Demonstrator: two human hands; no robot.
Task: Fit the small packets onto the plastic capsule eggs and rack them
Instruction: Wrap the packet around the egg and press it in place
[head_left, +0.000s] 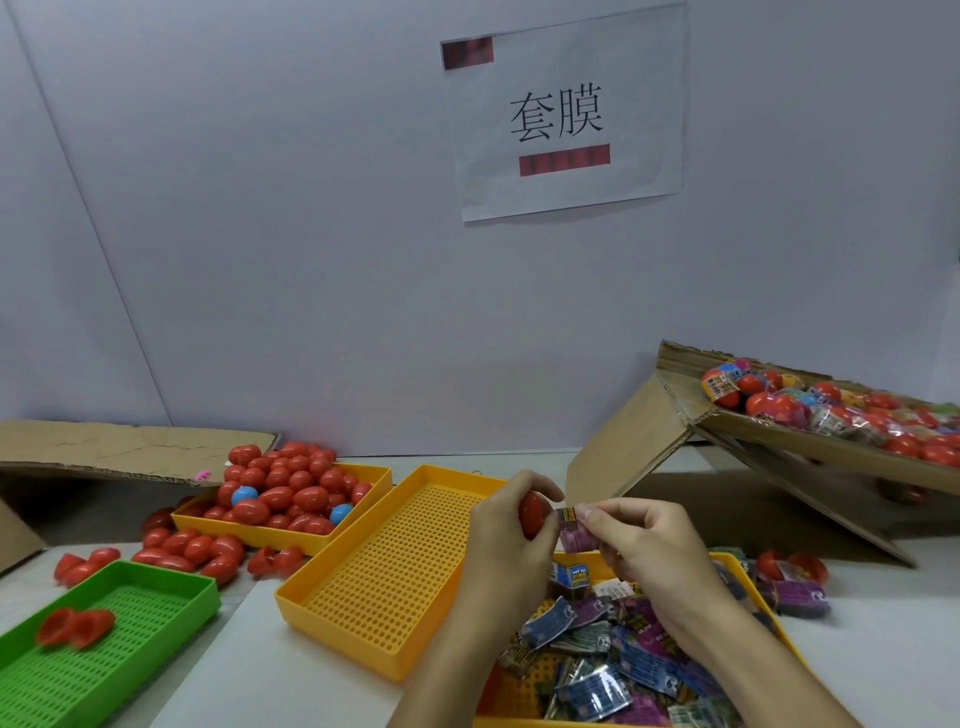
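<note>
Hands meeting over the near right rim of the middle yellow tray (332, 597), its perforated floor lying bare from rim to rim. Left hand (506, 525) curling round a red capsule egg (532, 514), gripping it with the egg's rounded end pointing right. Right hand (641, 540) pinching a purple packet (577, 535) between thumb and fingertips, holding its open end just beside the egg, touching or nearly so; hard to tell whether already slipping on. Lying under both forearms, a second yellow tray (597, 569) heaped with loose packets (613, 660) in blue, purple and silver, crowding its rim on the right. Sitting to the far left, another yellow tray (379, 480) piled above its edge with red eggs (291, 491), two blue ones among them, more red eggs spilling onto the white table (249, 670) beside it. Resting at the near left corner, a green tray (171, 590) holding two red half-shells (78, 626), blurred. Leaning at the right, a tilted cardboard box (769, 452) carrying wrapped eggs (831, 410), its flap reaching down near the packet tray. Lying flat at the left, a cardboard sheet (104, 447) overhanging the table's back edge. Hanging on the wall above, a paper sign (566, 109). Showing between the green tray and the middle tray, a narrow strip of bare table.
</note>
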